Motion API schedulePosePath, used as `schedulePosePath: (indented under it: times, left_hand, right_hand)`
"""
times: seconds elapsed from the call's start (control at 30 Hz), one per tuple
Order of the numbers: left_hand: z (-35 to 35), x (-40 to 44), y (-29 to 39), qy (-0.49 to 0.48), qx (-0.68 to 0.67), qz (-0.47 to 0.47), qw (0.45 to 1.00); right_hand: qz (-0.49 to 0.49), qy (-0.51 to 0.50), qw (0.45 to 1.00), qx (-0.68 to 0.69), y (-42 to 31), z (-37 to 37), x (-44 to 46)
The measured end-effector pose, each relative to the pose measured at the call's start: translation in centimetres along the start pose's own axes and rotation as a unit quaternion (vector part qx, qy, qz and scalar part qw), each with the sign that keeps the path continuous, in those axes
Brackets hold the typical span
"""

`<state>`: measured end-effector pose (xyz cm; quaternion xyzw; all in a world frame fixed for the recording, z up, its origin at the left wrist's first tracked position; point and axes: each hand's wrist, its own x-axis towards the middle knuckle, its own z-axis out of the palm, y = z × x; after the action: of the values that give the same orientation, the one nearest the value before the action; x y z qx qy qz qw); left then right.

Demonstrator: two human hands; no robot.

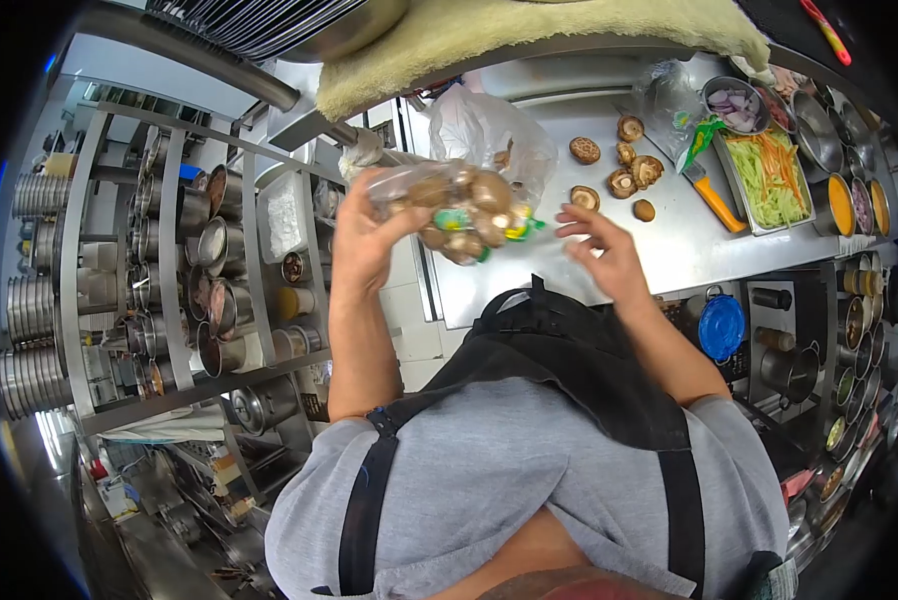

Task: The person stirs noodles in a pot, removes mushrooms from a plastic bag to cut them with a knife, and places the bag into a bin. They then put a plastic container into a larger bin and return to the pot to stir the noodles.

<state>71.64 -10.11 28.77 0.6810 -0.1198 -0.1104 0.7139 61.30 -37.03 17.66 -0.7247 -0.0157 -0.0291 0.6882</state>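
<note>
My left hand (365,235) is closed on a clear plastic bag of mushrooms (489,190), held up over the near left edge of the steel table. Green and yellow print shows on the bag. To the right of the bag, my right hand (605,246) is raised with its fingers apart and nothing in them. Several loose brown mushrooms (646,171) lie on the table beyond my right hand. Behind the held bag stands a crumpled clear plastic bag (494,130); what is inside it is hard to make out.
A knife with an orange handle (717,202) lies beside a tray of shredded vegetables (772,180). A bowl of cut onion (735,105) and another plastic bag (666,100) sit at the back right. Metal shelves with pots (181,240) stand on the left.
</note>
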Motion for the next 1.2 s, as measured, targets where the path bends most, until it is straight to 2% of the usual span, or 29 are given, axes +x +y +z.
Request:
schedulePosePath:
  times: [0.07, 0.13, 0.17, 0.2, 0.23, 0.27, 0.4, 0.43, 0.47, 0.53, 0.6, 0.67, 0.73, 0.8, 0.87, 0.9, 0.97, 1.0, 1.07, 1.13, 1.2]
  left_hand:
    - [3.2, -0.2, -0.4, -0.022, -0.030, -0.017, 0.999]
    - [4.8, 0.3, -2.0, -0.066, -0.018, -0.075, 0.995]
    - [5.3, 0.7, -2.5, -0.058, 0.016, -0.087, 0.994]
    - [5.4, 1.5, -3.6, -0.067, 0.013, -0.086, 0.994]
    - [5.3, 2.4, -5.3, -0.051, 0.101, -0.053, 0.992]
    - [5.7, 2.8, -5.8, -0.031, 0.188, -0.020, 0.982]
    - [8.9, 3.2, -7.7, -0.042, 0.265, 0.080, 0.960]
    - [9.3, 3.2, -7.7, -0.050, 0.315, 0.078, 0.944]
    - [9.8, 3.0, -7.7, -0.057, 0.311, 0.081, 0.945]
    - [10.6, 2.7, -7.7, -0.108, 0.289, 0.153, 0.939]
    - [11.2, 2.7, -8.8, -0.151, 0.268, 0.170, 0.936]
    - [11.2, 3.4, -10.7, -0.187, 0.250, 0.186, 0.932]
    - [10.7, 4.7, -13.1, -0.267, 0.384, 0.149, 0.871]
    - [10.4, 5.6, -14.7, -0.265, 0.393, 0.141, 0.869]
    - [9.9, 6.3, -15.4, -0.198, 0.407, 0.187, 0.872]
    - [9.9, 6.5, -15.5, -0.196, 0.410, 0.184, 0.871]
    - [10.2, 7.3, -15.8, -0.163, 0.410, 0.088, 0.893]
    - [10.3, 7.7, -16.0, -0.158, 0.414, 0.085, 0.892]
    - [10.4, 8.6, -16.7, -0.127, 0.449, 0.103, 0.878]
    - [10.0, 9.7, -18.0, -0.120, 0.443, 0.083, 0.884]
    - [9.7, 10.2, -18.4, -0.120, 0.435, 0.065, 0.890]
  right_hand:
    - [-0.051, 0.005, 0.992, 0.112, -2.4, 2.0, -0.9]
    - [-0.023, 0.064, 0.996, 0.066, -3.5, 1.9, -0.6]
    - [-0.023, 0.073, 0.995, 0.062, -3.3, 1.4, -0.7]
    - [0.036, 0.082, 0.985, 0.146, -2.8, 0.8, -0.9]
    - [0.094, 0.089, 0.965, 0.230, -2.3, 0.4, -1.3]
    - [0.095, 0.094, 0.965, 0.227, -1.7, 0.0, -1.9]
    - [0.124, 0.159, 0.951, 0.234, 0.0, -0.5, -4.4]
    - [0.113, 0.166, 0.956, 0.212, 0.5, -0.5, -5.1]
    - [0.101, 0.175, 0.961, 0.190, 1.1, -0.6, -5.7]
    - [0.147, 0.140, 0.969, 0.138, 4.3, -1.5, -7.3]
    - [0.104, 0.144, 0.984, 0.024, 6.0, -2.8, -8.4]
    - [0.152, 0.184, 0.963, -0.126, 5.4, -5.2, -8.7]
    - [0.133, 0.227, 0.943, -0.205, 5.1, -8.1, -8.1]
    - [0.087, 0.253, 0.908, -0.321, 5.8, -11.3, -6.9]
    - [0.047, 0.277, 0.880, -0.382, 7.2, -14.5, -5.3]
    - [0.006, 0.270, 0.848, -0.455, 7.6, -16.0, -4.5]
    - [0.070, 0.244, 0.813, -0.524, 8.3, -18.3, -2.7]
    - [0.040, 0.246, 0.785, -0.567, 10.1, -19.9, -2.0]
    - [0.097, 0.228, 0.743, -0.622, 12.9, -22.4, -0.6]
    - [0.187, 0.173, 0.752, -0.607, 13.9, -23.3, -0.1]
    - [0.196, 0.144, 0.740, -0.627, 13.3, -22.6, -0.1]
